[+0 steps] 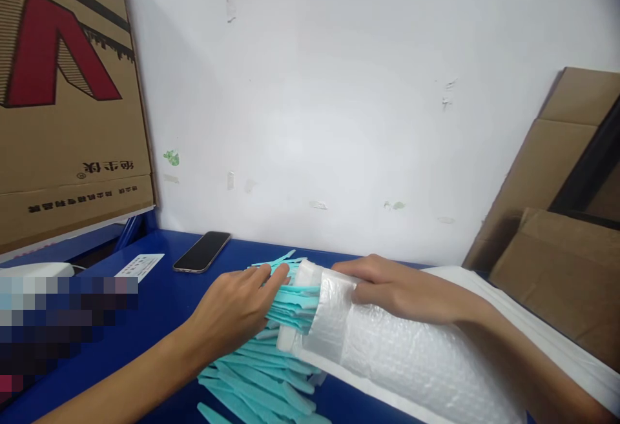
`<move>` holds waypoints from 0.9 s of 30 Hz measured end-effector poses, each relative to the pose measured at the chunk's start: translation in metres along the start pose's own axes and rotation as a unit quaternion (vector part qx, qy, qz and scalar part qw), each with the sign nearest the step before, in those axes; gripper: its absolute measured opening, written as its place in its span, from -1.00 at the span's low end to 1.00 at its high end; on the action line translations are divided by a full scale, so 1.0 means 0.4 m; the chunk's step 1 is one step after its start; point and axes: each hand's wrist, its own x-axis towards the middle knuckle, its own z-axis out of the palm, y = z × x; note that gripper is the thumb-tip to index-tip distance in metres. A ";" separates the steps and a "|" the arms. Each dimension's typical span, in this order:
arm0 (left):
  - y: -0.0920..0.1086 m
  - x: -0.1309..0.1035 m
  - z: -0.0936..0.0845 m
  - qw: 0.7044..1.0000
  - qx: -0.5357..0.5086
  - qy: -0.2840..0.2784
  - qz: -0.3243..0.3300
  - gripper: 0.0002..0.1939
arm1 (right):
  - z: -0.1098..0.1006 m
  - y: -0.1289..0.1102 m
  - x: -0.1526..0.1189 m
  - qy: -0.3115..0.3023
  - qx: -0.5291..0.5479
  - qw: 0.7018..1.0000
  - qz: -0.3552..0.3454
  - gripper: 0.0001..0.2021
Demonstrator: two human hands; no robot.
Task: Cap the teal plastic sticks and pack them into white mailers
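Note:
My left hand (242,301) is closed around a bundle of thin teal strips (296,308), whose far ends sit inside the mouth of a white bubble-wrap bag (411,353). Gripping the bag's upper edge near its opening is my right hand (392,287), thumb on the near face and the other fingers partly hidden. The bag lies tilted, its mouth facing left. Below my left hand, a loose heap of similar teal strips (261,379) with rounded ends spreads over the blue table (159,321).
A phone (202,252) and a printed white card (140,266) lie at the back left. A large cardboard box (72,133) stands on the left. More cardboard (562,275) leans on the right beside white sheeting (527,321). A white wall (310,108) closes off the back.

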 end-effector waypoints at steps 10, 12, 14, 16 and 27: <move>0.019 0.020 -0.049 0.998 -0.008 0.067 -0.001 -0.45 | 0.020 -0.004 0.011 -0.032 0.044 0.998 -0.005 -0.82; 0.019 0.018 -0.046 0.998 -0.012 0.059 0.000 -0.46 | 0.027 -0.006 0.015 -0.050 0.040 0.998 0.000 -0.80; 0.024 0.015 -0.043 0.999 -0.021 0.049 0.007 -0.45 | 0.037 -0.009 0.021 -0.064 0.031 0.997 0.004 -0.73; 0.032 0.013 -0.043 0.999 -0.029 0.040 0.019 -0.43 | 0.050 -0.015 0.028 -0.069 0.023 0.997 0.004 -0.68; 0.044 0.023 -0.063 0.989 -0.046 0.121 0.068 -0.44 | 0.084 -0.030 0.026 -0.006 -0.098 0.995 0.026 -0.61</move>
